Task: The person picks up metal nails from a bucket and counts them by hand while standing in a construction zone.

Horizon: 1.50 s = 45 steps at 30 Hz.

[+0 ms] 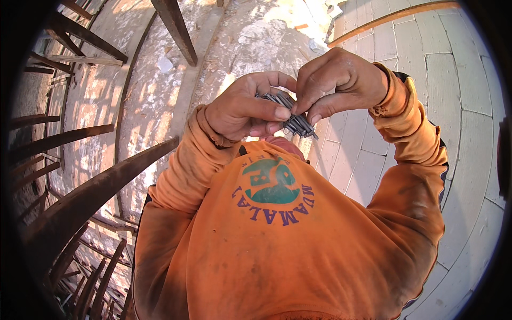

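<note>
Far left: dark rusty steel bars [80, 197] curve across the view, w/ more thin bars [90, 40] up top over a pale, dusty concrete floor [154, 90] dappled w/ sun; a small whitish scrap [165, 64] lies on it. Another dark bar [176, 29] slants down from the top edge. Center: person's orange long-sleeve shirt [277, 250] fills the lower half, round green-and-purple print on the chest. Left hand [242, 109] is raised in front of the chest, grip closed around a bundle of dark grey nails [296, 121] — thumb pressed across the front, fingers curled behind, nail ends poking out past the thumb toward lower right. Right hand [336, 80] sits just beside & touching the left, slightly higher, grip pinched together w/ fingertips on the top of the same nail bundle; can't tell if it's got one nail or several. Both hands held up off any surface, close to the body. Right: wall of pale grey blocks [448, 85] w/ visible joints, & a thin orange-brown strip [394, 18] running across its upper part.
</note>
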Motion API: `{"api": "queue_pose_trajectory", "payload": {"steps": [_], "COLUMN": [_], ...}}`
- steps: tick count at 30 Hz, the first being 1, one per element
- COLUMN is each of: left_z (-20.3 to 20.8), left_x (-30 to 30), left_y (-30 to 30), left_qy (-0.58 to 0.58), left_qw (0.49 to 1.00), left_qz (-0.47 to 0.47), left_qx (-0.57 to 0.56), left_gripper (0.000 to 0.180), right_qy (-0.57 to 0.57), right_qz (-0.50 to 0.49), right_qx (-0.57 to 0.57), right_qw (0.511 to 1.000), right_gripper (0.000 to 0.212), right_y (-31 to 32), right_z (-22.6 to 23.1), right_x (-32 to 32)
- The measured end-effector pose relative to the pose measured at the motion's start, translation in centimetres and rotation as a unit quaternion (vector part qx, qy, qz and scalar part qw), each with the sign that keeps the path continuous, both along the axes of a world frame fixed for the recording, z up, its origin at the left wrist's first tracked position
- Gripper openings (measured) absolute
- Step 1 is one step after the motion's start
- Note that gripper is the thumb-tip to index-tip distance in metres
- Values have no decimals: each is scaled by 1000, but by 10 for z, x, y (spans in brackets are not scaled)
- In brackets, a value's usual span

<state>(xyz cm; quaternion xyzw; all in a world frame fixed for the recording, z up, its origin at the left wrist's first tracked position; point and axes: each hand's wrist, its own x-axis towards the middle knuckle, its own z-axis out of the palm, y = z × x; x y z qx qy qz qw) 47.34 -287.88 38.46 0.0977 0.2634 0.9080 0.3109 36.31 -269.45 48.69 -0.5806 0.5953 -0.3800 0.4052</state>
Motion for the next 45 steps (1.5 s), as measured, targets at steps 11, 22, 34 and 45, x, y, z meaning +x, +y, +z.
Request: {"api": "queue_pose_trajectory", "payload": {"steps": [11,22,34,45], "left_z": [11,10,24,46], "left_x": [-3,0,15,35], "left_y": [-12,-20,-20,-9], "left_qy": [6,18,-1,106], "left_qw": [996,997,993,929], "left_qz": [36,35,109,265], "left_qx": [-81,-72,-53,-236], "left_gripper": [44,42,37,37], "right_qy": [78,316,146,266], "right_qz": [-64,-55,-169,-153], "right_qx": [-41,-96,-59,-15], "right_qw": [994,942,973,952], "right_gripper": [15,18,15,11], "right_y": [10,2,6,1], "right_z": [-8,4,10,32], "right_x": [2,24,38,48]}}
